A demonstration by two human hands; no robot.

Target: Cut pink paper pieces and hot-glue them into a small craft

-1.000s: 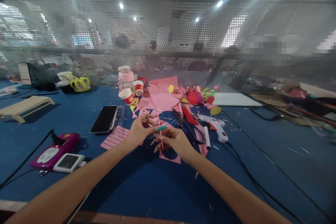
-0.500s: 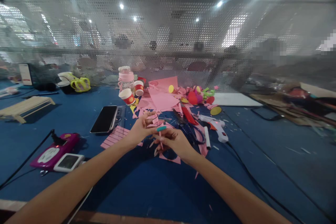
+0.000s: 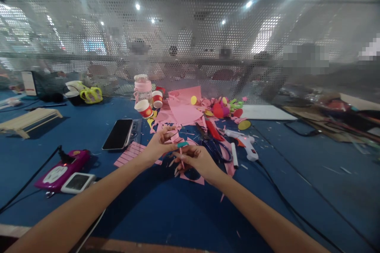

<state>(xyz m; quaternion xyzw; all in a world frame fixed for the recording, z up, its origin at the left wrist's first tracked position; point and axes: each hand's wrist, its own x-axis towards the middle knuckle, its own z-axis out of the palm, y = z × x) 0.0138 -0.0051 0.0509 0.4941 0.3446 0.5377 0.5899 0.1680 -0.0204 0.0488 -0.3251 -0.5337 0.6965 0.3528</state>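
Note:
Over the middle of the blue table (image 3: 178,209), my left hand (image 3: 162,146) is closed on a small pink paper piece (image 3: 175,136). Touching it from the right, my right hand (image 3: 194,160) pinches a thin pink strip (image 3: 181,156). A teal object (image 3: 182,144), perhaps a long nail, shows between the hands. Beneath them lies a pink sheet with a round hole (image 3: 194,180). Dark-handled scissors (image 3: 221,150) and a red tool (image 3: 214,131) lie just right of my hands, and pink paper sheets (image 3: 184,112) are piled behind them.
A white glue gun (image 3: 247,145) with a black cable lies at the right. To the left are a phone (image 3: 118,134), a purple power strip (image 3: 63,172) and a wooden stand (image 3: 29,120). Two paper cups (image 3: 143,108) and a pink bottle (image 3: 143,87) stand behind, before a perforated screen (image 3: 178,31).
The pink paper piece in my left hand has tilted slightly. Both hands have kept nearly the same place.

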